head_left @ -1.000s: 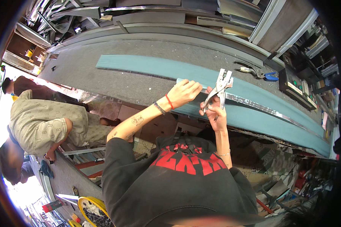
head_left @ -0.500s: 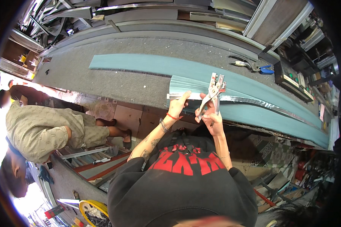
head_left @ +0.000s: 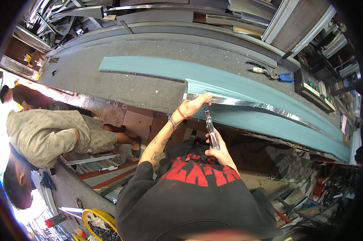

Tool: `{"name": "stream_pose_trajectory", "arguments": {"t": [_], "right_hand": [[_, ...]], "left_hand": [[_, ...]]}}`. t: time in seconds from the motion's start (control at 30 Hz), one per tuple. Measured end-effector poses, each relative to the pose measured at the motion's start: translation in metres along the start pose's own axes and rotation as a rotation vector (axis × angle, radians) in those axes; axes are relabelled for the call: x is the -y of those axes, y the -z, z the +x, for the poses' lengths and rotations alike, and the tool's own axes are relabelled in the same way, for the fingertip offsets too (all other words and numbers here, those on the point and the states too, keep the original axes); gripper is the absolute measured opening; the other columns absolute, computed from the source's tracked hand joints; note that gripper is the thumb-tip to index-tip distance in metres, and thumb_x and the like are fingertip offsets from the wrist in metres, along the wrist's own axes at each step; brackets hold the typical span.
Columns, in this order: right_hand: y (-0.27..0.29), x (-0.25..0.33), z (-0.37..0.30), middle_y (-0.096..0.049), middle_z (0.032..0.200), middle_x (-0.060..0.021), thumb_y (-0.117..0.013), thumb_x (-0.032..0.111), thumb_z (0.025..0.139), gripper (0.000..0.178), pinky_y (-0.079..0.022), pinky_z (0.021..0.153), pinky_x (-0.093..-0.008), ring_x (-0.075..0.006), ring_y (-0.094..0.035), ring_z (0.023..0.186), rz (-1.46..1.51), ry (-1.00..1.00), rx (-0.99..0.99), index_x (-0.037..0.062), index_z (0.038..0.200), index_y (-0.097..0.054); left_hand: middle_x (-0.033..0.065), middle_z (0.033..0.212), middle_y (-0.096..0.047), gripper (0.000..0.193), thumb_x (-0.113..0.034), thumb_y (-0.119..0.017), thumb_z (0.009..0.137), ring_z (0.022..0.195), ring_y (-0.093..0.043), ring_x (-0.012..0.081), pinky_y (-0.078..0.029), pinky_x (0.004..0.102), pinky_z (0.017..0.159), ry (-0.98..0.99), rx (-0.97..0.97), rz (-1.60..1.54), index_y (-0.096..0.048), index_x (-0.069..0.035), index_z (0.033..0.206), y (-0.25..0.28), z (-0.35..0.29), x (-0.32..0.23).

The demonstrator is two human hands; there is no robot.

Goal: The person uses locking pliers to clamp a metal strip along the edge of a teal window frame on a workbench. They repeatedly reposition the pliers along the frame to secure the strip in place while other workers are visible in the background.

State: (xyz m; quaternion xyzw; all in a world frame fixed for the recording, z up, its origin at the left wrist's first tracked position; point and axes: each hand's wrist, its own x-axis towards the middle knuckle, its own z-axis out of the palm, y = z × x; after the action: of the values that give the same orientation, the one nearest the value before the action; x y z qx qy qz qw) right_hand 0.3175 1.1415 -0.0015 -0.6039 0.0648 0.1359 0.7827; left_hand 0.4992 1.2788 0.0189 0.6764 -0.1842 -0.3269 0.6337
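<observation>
My left hand is closed around the near end of a long shiny silver strip, with the thumb lying on top and the other fingertips hidden. The strip lies along a teal pleated sheet, whose folds fan out at its left end. Just below, my right hand grips the handles of metal punch pliers. They are seen edge-on, their head pointing up toward the left hand's fingers. Another flat teal length stretches behind the pleats.
A grey carpeted bench carries the work. Blue-handled pliers lie at its back right, near a dark box with green buttons. Metal profiles crowd the back. A person in patterned clothes is at the left, another person beyond.
The punch pliers have come down off the strip toward my body and turned edge-on in my right hand. My left hand has slid slightly right and tilted over the strip.
</observation>
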Motion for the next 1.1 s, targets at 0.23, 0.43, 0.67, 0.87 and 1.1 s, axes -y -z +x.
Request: {"name": "stream_pose_trajectory", "arguments": {"t": [0.23,0.43,0.67,0.87,1.1], "right_hand": [[-0.008,0.002,0.010,-0.039,0.116,-0.0086,-0.063,0.011,0.067,0.086,-0.045,0.080,-0.0296,-0.0177,-0.040,0.102,0.098,-0.048,-0.087,0.0077,0.143,-0.022],[-0.006,-0.005,0.016,-0.042,0.118,-0.0070,-0.062,0.013,0.066,0.082,-0.041,0.083,-0.0286,-0.0167,-0.042,0.103,0.277,-0.031,-0.062,0.0068,0.140,-0.027],[-0.008,-0.015,0.021,-0.046,0.118,-0.0059,-0.060,0.018,0.067,0.077,-0.038,0.083,-0.0263,-0.0147,-0.044,0.102,0.383,-0.005,-0.005,0.0050,0.137,-0.031],[-0.014,-0.002,0.017,-0.045,0.112,-0.0060,-0.061,0.019,0.067,0.077,-0.038,0.083,-0.0267,-0.0152,-0.043,0.100,0.308,-0.027,-0.008,0.0044,0.136,-0.031],[-0.014,0.007,0.017,-0.045,0.102,-0.0063,-0.061,0.020,0.062,0.077,-0.038,0.083,-0.0274,-0.0158,-0.045,0.095,0.147,-0.022,-0.043,0.0025,0.132,-0.034]], "left_hand": [[0.0021,0.088,-0.061,0.037,-0.033,-0.048,0.094,0.084,-0.053,0.0094,-0.043,0.0224,0.078,-0.056,-0.035,0.009,-0.061,0.000,0.103,-0.010,-0.019,-0.008],[0.0010,0.079,-0.059,0.024,-0.025,-0.057,0.091,0.079,-0.054,0.0075,-0.045,0.0221,0.071,-0.022,-0.046,0.013,-0.062,-0.002,0.090,-0.012,-0.022,-0.004],[0.0003,0.073,-0.060,0.019,-0.020,-0.059,0.089,0.069,-0.056,0.0077,-0.047,0.0244,0.062,-0.047,-0.148,-0.311,-0.064,-0.002,0.085,-0.028,-0.029,0.003],[-0.0016,0.066,-0.055,0.021,-0.020,-0.058,0.089,0.062,-0.051,0.0068,-0.042,0.0232,0.057,-0.209,-0.105,-0.366,-0.061,-0.003,0.077,-0.030,-0.033,-0.002],[-0.0031,0.065,-0.051,0.023,-0.022,-0.058,0.089,0.061,-0.046,0.0059,-0.039,0.0227,0.056,-0.175,-0.128,-0.175,-0.060,-0.004,0.076,-0.027,-0.033,0.005]]}}
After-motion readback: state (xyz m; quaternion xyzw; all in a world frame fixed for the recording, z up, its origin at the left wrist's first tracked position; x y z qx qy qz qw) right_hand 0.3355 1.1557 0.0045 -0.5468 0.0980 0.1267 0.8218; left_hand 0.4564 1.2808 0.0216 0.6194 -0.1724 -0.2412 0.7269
